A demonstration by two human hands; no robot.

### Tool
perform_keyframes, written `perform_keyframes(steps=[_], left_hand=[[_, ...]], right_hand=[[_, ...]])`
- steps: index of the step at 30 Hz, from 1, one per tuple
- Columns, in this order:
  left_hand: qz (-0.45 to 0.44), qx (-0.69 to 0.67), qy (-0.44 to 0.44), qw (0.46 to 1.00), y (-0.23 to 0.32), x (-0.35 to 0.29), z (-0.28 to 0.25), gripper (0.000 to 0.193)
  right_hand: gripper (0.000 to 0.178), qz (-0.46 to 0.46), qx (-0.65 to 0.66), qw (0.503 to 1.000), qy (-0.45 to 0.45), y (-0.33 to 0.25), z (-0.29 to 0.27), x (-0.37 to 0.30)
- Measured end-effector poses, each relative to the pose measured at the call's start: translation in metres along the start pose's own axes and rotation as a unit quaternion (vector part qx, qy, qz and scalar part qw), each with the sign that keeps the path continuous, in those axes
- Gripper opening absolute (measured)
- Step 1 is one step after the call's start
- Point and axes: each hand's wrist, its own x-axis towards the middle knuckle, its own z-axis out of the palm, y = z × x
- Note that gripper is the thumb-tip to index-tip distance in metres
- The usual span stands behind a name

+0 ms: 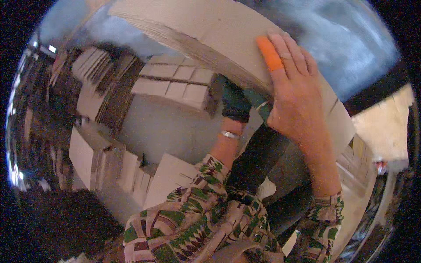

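Note:
A thick stack of flat cardboard sheets (206, 26) fills the upper middle of the view, tilted and held up close in front of me. My right hand (296, 94) lies spread on its top face, with an orange cover on the index finger. My left hand (236, 104), in a dark green glove, grips the stack's lower edge from beneath. A silver bracelet (230, 135) sits on that wrist. Both sleeves carry a green, white and brown pattern.
Below, on a grey floor (166, 127), stand more piles of flattened cardboard: a block of bundles (175, 83) straight ahead, leaning piles (98, 74) at the left, upright sheets (109, 162) nearer me. A pale surface (383, 127) lies at the right.

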Motion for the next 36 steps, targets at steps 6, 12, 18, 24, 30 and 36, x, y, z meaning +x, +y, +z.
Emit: perform_keyframes(steps=[6,12,18,24,30,36], left_hand=[[0.209,0.03,0.057,0.976,0.265,-0.095,0.017,0.064],[0.334,0.056,0.17,0.925,0.427,-0.15,0.011,0.065],[0.372,0.125,0.333,0.857,0.334,-0.123,-0.066,0.065],[0.344,0.184,0.446,0.805,0.265,-0.094,-0.14,0.065],[0.337,0.222,0.515,0.757,0.25,-0.078,-0.187,0.066],[0.328,0.253,0.535,0.736,0.247,-0.04,-0.205,0.066]], right_hand=[[0.079,-0.185,0.131,0.973,-0.046,-0.208,0.031,0.117],[0.075,-0.203,0.28,0.935,-0.081,-0.366,0.12,0.196],[0.069,-0.199,0.285,0.918,-0.189,-0.273,0.253,0.128],[0.069,-0.144,0.255,0.914,-0.282,-0.229,0.358,0.068],[0.072,-0.145,0.257,0.898,-0.327,-0.21,0.427,0.067],[0.08,-0.077,0.283,0.879,-0.376,-0.196,0.462,0.062]])
